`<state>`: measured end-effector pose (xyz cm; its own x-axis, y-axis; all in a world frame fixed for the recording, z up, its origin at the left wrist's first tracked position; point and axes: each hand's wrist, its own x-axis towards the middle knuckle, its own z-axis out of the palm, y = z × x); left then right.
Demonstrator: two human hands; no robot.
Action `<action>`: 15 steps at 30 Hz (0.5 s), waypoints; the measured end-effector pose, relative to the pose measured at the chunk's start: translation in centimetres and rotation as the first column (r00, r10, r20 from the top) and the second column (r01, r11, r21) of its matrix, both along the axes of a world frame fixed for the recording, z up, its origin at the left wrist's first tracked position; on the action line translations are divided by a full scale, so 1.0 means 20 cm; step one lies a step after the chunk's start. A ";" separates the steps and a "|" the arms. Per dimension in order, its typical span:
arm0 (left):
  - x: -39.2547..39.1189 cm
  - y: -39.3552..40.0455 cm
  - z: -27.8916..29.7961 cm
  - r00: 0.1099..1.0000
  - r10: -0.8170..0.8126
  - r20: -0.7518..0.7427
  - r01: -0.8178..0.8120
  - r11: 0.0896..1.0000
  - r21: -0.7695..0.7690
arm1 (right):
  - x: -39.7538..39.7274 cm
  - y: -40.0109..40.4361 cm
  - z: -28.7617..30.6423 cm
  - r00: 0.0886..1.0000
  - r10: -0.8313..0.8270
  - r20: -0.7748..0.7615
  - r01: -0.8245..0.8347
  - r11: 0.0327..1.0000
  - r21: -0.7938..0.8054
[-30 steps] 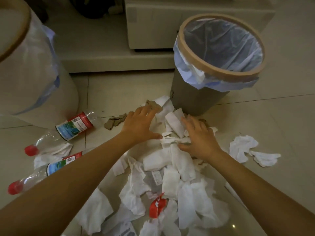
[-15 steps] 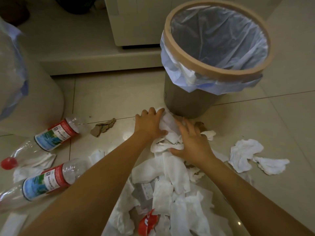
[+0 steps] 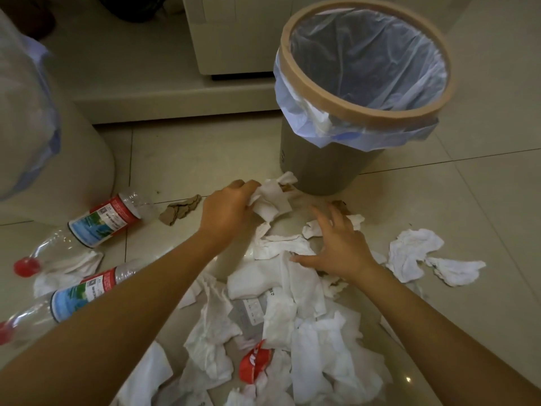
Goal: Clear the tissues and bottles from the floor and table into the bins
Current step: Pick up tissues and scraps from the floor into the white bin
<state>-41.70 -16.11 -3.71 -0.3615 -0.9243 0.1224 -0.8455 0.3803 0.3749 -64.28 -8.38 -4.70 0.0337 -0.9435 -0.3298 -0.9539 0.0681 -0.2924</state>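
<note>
We've got the left hand point(image 3: 225, 209) clamped on a crumpled tissue point(image 3: 270, 200) just in front of the lined bin point(image 3: 363, 112); right hand point(image 3: 336, 247) hovers fingers spread over the tissue pile point(image 3: 281, 303). Brown paper scrap point(image 3: 180, 212) beside left hand. Two clear bottles point(image 3: 99, 222) point(image 3: 73, 297) lie at the floor's left edge under our left arm; second bin point(image 3: 44, 127) far left
</note>
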 end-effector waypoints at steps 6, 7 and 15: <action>0.19 0.02 0.01 0.996 0.086 0.032 -0.085 0.996 -0.029 | 0.06 -0.01 -0.07 0.998 -0.013 0.064 0.001 0.985 0.174; 0.21 0.03 0.01 0.995 0.091 0.039 -0.091 0.996 -0.020 | 0.09 -0.01 -0.08 0.998 -0.001 0.071 -0.010 0.988 0.157; 0.27 0.08 -0.01 0.996 0.080 0.041 -0.080 0.997 -0.009 | 0.30 0.06 -0.07 0.976 0.219 0.016 -0.219 0.976 0.000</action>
